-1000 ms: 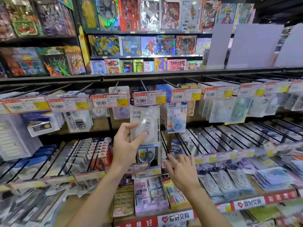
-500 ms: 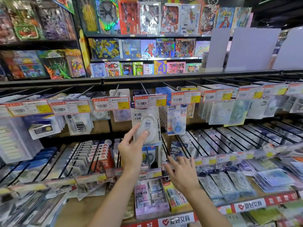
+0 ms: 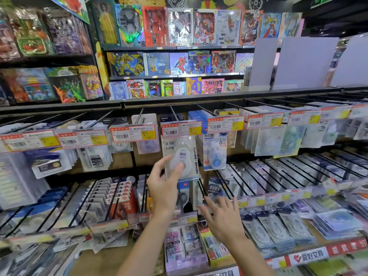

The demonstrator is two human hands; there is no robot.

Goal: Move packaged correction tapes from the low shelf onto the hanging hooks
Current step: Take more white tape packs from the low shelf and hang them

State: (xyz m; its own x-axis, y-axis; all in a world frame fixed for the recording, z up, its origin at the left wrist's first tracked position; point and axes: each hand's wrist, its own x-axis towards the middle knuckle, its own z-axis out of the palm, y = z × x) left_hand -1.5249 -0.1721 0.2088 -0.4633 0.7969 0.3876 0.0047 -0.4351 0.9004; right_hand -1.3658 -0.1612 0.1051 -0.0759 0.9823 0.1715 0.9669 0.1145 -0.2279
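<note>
A clear packaged correction tape (image 3: 180, 156) with a white round dispenser hangs at the upper hook row, just under a red and yellow price tag (image 3: 181, 129). My left hand (image 3: 163, 186) pinches its lower left part, thumb on the front of the blister. Whether the pack's hole sits on the hook (image 3: 174, 113) is hidden by the tag. My right hand (image 3: 221, 218) hovers lower, fingers spread and relaxed over the lower hook row, holding nothing. More packaged correction tapes (image 3: 278, 230) lie on the low shelf at right.
Black hooks (image 3: 249, 176) stick out toward me in two rows, each tipped with a price tag. A blue glue tape pack (image 3: 215, 152) hangs right of the held pack. Toy boxes (image 3: 179, 26) fill the far shelves. Small boxes (image 3: 187, 248) sit on the low shelf below my hands.
My left hand has lifted the pack up to the upper hook row under the price tag. My right hand has stayed near the lower hooks.
</note>
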